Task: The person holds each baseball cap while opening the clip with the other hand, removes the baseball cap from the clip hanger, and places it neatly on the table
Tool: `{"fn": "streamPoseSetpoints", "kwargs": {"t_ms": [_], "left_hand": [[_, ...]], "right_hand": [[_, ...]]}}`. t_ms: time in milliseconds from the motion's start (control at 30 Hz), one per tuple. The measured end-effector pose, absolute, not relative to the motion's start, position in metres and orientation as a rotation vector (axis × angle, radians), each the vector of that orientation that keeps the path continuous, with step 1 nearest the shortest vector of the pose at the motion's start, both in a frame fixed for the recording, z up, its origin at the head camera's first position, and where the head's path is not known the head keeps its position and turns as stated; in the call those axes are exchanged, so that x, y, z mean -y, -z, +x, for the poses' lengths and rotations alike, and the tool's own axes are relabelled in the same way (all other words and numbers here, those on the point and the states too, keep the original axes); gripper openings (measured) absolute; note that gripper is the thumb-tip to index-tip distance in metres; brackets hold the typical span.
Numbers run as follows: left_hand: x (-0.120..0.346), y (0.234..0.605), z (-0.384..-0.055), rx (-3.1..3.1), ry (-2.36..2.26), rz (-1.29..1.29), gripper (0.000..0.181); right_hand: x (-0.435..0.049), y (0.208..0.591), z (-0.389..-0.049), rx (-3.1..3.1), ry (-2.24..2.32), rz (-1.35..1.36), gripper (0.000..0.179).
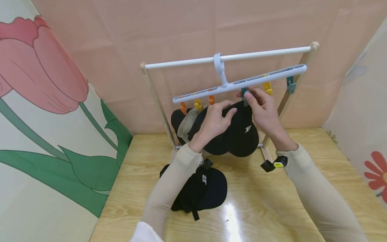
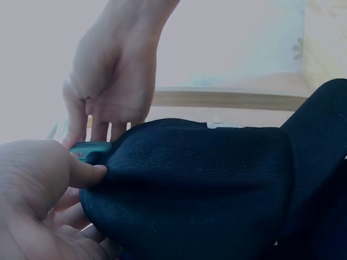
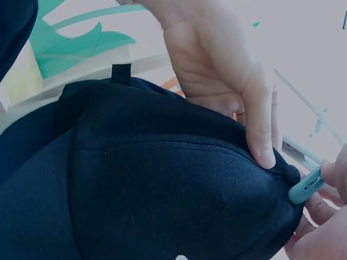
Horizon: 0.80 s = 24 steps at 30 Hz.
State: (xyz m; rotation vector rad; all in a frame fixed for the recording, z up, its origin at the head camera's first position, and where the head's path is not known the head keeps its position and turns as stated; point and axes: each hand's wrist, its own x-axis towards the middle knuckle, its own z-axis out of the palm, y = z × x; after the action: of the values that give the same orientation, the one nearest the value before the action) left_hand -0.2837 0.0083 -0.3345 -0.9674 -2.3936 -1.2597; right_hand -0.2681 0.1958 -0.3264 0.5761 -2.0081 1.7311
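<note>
A black cap (image 1: 243, 134) with a small white emblem hangs under the right half of a pale blue clip hanger (image 1: 199, 94). My left hand (image 1: 214, 120) pinches the cap near its top, thumb on the near side. My right hand (image 1: 266, 109) pinches a teal clip (image 3: 305, 187) between thumb and fingers, its tip on the cap's crown. In the left wrist view the teal clip (image 2: 92, 147) meets the cloth beside my left thumb. Further left on the hanger, a beige cap (image 1: 185, 126) and dark caps hang close together, partly hidden by my left hand.
The hanger hooks over a white rod (image 1: 266, 53) on a wooden stand. Orange and yellow clips (image 1: 198, 105) hold to its left; a yellow clip (image 1: 267, 88) and another teal clip (image 1: 291, 86) hang at right. Another black cap (image 1: 213, 190) lies on the wooden table (image 1: 257, 208) beneath my left forearm.
</note>
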Motion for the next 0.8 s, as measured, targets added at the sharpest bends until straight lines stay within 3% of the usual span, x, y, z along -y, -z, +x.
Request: {"fn": "streamPoseSetpoints", "kwargs": {"t_ms": [800], "left_hand": [[-0.008,0.336,-0.285,2.336,1.272,-0.921,0.025]], "right_hand": [[-0.187,0.321,-0.271,1.726,-2.147,0.349,0.031]]}}
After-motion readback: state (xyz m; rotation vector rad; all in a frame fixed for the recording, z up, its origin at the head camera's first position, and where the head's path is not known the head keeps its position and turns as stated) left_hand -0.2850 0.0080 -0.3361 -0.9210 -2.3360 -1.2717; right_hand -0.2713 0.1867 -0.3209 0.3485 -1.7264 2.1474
